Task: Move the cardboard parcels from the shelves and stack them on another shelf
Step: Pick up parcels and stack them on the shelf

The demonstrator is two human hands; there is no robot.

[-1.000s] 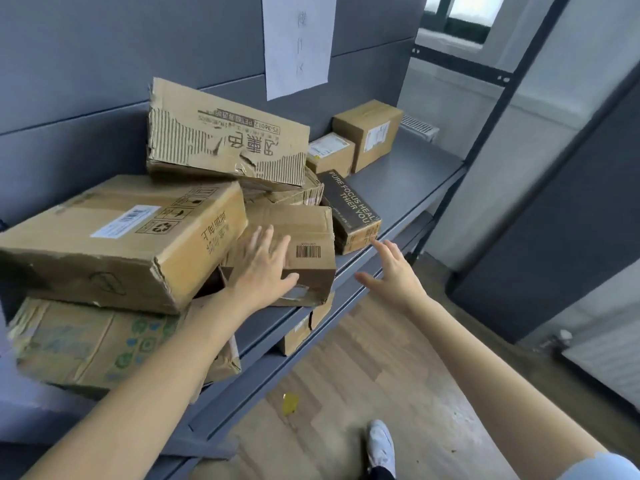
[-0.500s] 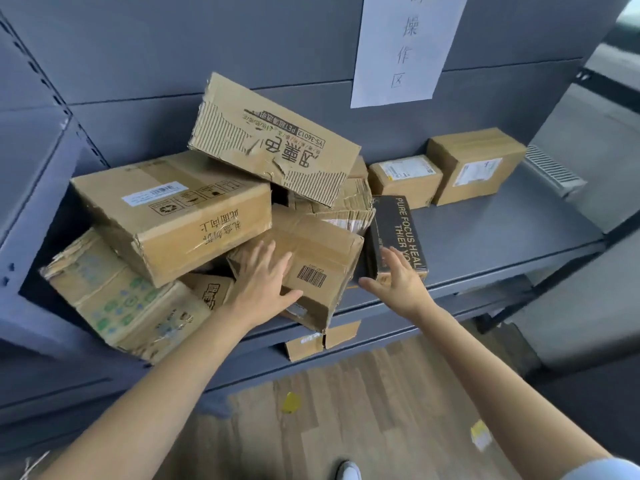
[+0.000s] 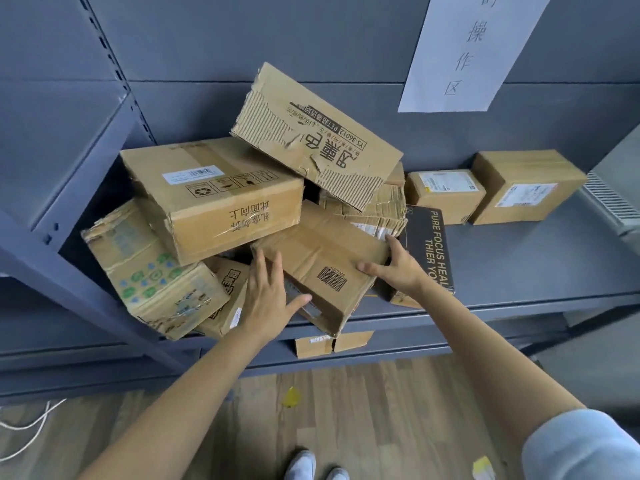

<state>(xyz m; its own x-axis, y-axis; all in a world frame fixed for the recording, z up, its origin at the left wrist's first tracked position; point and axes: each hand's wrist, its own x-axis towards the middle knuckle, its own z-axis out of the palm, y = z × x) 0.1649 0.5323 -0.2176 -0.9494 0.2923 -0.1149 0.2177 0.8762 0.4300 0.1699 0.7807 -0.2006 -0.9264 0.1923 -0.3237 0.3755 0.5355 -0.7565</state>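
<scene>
Fingers of the left hand [image 3: 266, 299] lie spread flat on the barcoded parcel [image 3: 322, 261], thumb hooked at its front edge; the right hand [image 3: 398, 268] curls round its right end. Looks like the pick-up step: next, draw it clear without toppling the torn box [image 3: 311, 140] leaning above. It overhangs the shelf [image 3: 519, 271] edge amid piled parcels.

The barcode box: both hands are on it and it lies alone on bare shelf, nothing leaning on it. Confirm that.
Not alone. The head view shows both hands, left hand and right hand, on the barcode box, but the larger labelled box rests on it.
</scene>
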